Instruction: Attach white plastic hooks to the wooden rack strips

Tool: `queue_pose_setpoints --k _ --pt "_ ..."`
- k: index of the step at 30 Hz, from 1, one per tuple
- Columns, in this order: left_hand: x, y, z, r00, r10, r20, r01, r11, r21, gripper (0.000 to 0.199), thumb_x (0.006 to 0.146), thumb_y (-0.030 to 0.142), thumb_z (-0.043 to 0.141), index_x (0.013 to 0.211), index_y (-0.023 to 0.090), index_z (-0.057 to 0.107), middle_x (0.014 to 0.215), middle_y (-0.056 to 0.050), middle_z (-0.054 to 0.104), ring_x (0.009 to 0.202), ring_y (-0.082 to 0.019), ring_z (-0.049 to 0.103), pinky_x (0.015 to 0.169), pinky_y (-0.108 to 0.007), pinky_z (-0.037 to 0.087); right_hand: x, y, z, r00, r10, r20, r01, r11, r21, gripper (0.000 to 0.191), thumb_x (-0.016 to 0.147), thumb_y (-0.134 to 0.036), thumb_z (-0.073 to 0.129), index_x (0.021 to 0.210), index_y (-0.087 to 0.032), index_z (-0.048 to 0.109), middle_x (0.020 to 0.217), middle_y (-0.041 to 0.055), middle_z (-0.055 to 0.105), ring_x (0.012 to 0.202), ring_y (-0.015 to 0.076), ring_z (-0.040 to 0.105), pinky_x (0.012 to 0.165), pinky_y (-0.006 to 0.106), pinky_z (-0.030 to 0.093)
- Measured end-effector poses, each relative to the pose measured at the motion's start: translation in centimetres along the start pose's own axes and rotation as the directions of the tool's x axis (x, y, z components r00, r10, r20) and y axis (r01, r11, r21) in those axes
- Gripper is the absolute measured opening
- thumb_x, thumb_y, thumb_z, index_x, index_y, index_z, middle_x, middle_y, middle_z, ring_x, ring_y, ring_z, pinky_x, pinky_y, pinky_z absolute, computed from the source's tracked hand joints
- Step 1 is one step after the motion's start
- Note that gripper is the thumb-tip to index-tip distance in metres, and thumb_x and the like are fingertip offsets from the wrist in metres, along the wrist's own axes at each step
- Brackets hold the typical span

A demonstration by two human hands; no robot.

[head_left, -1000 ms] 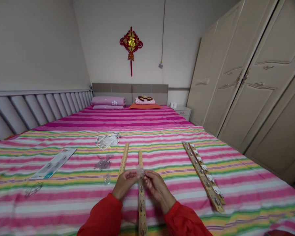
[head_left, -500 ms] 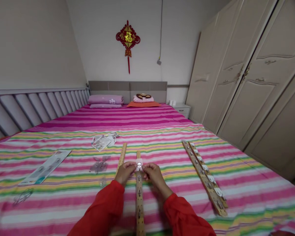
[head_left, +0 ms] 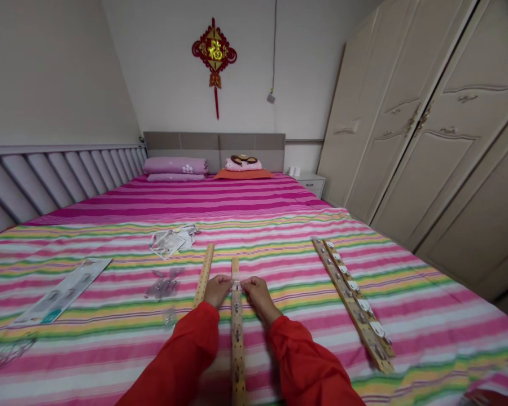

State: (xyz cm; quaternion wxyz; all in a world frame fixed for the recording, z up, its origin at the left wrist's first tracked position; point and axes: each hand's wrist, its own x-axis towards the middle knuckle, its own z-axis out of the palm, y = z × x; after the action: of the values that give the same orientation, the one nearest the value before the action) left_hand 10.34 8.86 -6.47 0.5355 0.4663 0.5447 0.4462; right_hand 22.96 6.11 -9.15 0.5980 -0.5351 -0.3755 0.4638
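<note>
My left hand (head_left: 217,290) and my right hand (head_left: 258,294) face each other over the far part of a narrow wooden strip (head_left: 237,352). Their fingertips pinch the two sides of a small clear plastic bag (head_left: 236,283). A shiny bit shows in it, too small to name now. Little metal pieces sit in a row along the strip, which has holes and points toward me. Just left of my left hand lies a second wooden strip (head_left: 204,270) with holes, bare of metal pieces.
Small clear packets (head_left: 164,286) and a pile of flat packaging (head_left: 173,241) lie to the left. Farther left are a long blister card (head_left: 63,292) and wire-like loops (head_left: 17,349). At right, two wooden strips (head_left: 351,301) carry metal pieces and white discs. Everything rests on a striped bedsheet (head_left: 305,366).
The small bag has tilted flatter between my fingers, and its silver piece shows less. My hands have drawn slightly closer together. The whole view has shifted a little.
</note>
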Motion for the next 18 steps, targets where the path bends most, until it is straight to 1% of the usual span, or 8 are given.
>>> queue_pose_setpoints --k 5,14,18 --pt "0.3 -0.6 -0.2 1.0 0.002 -0.004 -0.002 1.0 0.023 0.024 0.045 0.031 0.072 0.059 0.014 0.061 0.046 0.004 0.055 0.046 -0.009 0.047 0.049 -0.023 0.036 0.8 1.0 0.2 0.999 -0.017 -0.027 0.016 0.999 -0.049 0.017 0.054 -0.025 0.06 0.044 -0.02 0.048 0.041 -0.006 0.048 0.046 0.0098 0.041 0.048 0.023 0.032" --pt "0.6 -1.2 -0.2 1.0 0.005 -0.014 -0.004 0.997 0.072 0.023 0.048 0.031 0.073 0.06 0.015 0.062 0.049 0.004 0.057 0.048 -0.01 0.049 0.05 -0.023 0.037 1.0 1.6 0.4 0.999 -0.011 -0.041 0.007 0.994 -0.107 0.018 0.054 -0.027 0.061 0.046 -0.02 0.046 0.043 -0.0067 0.046 0.047 0.0105 0.041 0.049 0.024 0.032" --pt "0.7 -1.4 -0.1 1.0 -0.008 -0.024 0.01 0.997 0.081 0.019 0.051 0.027 0.071 0.062 0.016 0.061 0.051 0.003 0.058 0.049 -0.011 0.051 0.051 -0.023 0.039 1.1 1.8 0.4 0.998 -0.012 -0.056 0.005 0.992 -0.126 0.018 0.054 -0.026 0.061 0.045 -0.02 0.047 0.042 -0.0062 0.047 0.048 0.0106 0.041 0.049 0.024 0.032"
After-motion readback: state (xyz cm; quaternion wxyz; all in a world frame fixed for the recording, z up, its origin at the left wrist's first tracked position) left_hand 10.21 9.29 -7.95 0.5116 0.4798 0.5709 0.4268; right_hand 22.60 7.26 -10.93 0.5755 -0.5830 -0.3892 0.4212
